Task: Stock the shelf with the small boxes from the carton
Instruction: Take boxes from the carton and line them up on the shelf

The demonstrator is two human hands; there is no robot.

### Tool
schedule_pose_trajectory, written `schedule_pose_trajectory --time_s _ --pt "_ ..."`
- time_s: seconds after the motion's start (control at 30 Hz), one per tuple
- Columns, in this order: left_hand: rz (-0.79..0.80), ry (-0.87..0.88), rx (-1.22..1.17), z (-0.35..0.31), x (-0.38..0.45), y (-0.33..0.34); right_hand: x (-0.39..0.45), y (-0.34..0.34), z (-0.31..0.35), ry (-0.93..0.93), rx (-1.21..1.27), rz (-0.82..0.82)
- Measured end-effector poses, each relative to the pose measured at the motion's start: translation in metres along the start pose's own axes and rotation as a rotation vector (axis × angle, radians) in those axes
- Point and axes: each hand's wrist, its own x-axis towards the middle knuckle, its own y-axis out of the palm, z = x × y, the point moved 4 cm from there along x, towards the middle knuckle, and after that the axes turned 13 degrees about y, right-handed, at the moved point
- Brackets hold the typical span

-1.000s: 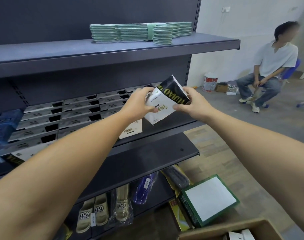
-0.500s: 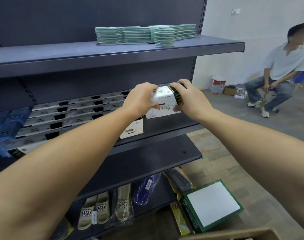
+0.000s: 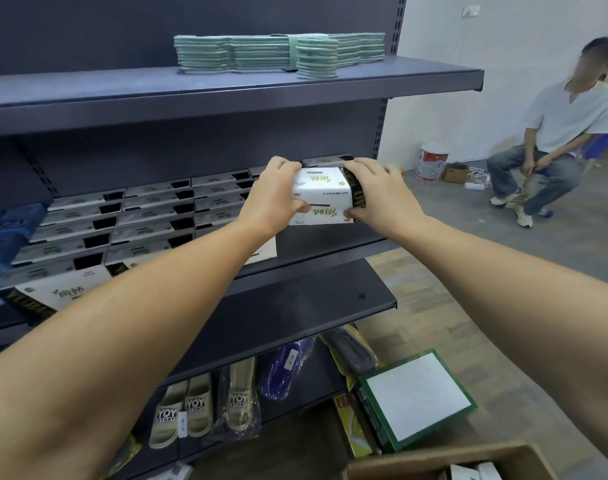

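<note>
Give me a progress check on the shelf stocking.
Done: rows of boxes already fill the left and middle of the shelf. In hand: left hand and right hand grip a white box at the row's right end. Left: the carton still shows boxes inside.

Dark middle shelf: rows of flat boxes.

- bare shelf strip at front right, w/ room above it under upper shelf
- boxed rows fill left + rear
- lower shelf deck bare
</note>
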Motion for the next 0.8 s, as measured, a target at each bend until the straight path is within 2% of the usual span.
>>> schedule_pose_trajectory --time_s 0.17,0.33,0.8 --pt "-0.008 -0.020 -0.016 0.012 0.000 0.004 0.001 0.014 0.026 -0.029 -0.201 -0.063" --pt "-0.027 -0.075 -0.033 0.033 0.013 -0.007 0.012 0.024 0.032 0.020 -0.229 -0.117" --pt "0.001 -0.008 -0.068 0.059 0.022 -0.013 0.030 0.036 0.053 -0.002 -0.219 -0.135"
